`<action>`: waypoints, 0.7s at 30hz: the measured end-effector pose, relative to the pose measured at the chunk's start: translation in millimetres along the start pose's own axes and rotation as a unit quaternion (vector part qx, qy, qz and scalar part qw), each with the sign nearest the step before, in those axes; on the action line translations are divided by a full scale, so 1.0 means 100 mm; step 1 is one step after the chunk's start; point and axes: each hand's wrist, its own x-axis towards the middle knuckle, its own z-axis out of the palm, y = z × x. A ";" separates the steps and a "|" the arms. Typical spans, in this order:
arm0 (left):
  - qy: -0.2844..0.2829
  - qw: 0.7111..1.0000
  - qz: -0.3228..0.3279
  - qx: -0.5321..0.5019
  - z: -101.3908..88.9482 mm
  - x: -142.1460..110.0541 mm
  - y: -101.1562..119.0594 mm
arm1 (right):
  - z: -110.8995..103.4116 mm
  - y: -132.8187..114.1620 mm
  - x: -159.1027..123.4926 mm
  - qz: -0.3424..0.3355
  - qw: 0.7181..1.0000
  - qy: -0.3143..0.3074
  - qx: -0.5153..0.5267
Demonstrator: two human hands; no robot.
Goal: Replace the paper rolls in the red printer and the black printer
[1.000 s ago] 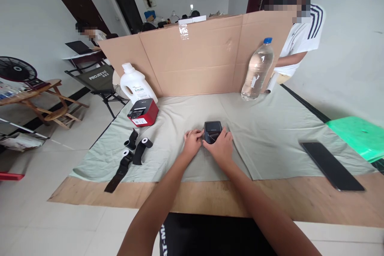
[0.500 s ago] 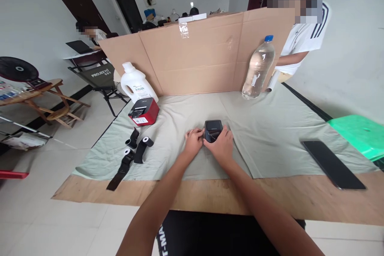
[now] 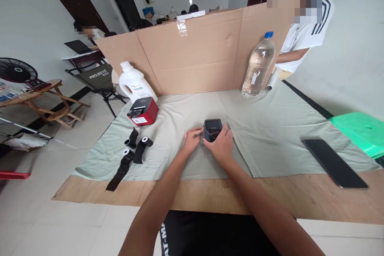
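Note:
On the cloth in front of me sits a small black printer (image 3: 213,125), its glossy front slot facing me. My right hand (image 3: 222,143) grips it, thumb across the front and fingers along the right side. Beside its left edge is my left hand (image 3: 191,140), fingers bent and pressed together, tips close to the casing. A small dark spot shows among those fingers, too small to name. To the left lie black paper rolls (image 3: 141,151), partly unrolled. Behind them stands a red and black printer (image 3: 144,111).
A white jug (image 3: 136,84) and a water bottle (image 3: 258,66) stand before a cardboard panel (image 3: 198,56). A dark tablet or phone (image 3: 334,163) lies at right, near a green stool (image 3: 360,130). A person in a white shirt (image 3: 300,44) is behind the panel.
The left fingers have drawn back slightly from the black printer's side. The right hand keeps its grip, with its index finger a little higher. The view has shifted slightly.

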 end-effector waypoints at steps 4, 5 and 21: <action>-0.003 0.997 -0.012 -0.077 0.00 0.03 -0.08 | 0.01 0.02 0.00 -0.002 1.000 0.002 0.010; -0.004 0.996 -0.012 -0.090 0.00 0.03 -0.09 | 0.01 0.02 0.00 -0.002 1.000 0.001 0.012; -0.020 0.999 -0.037 0.003 -0.07 -0.11 0.14 | -0.03 0.00 0.00 -0.004 1.000 -0.007 0.003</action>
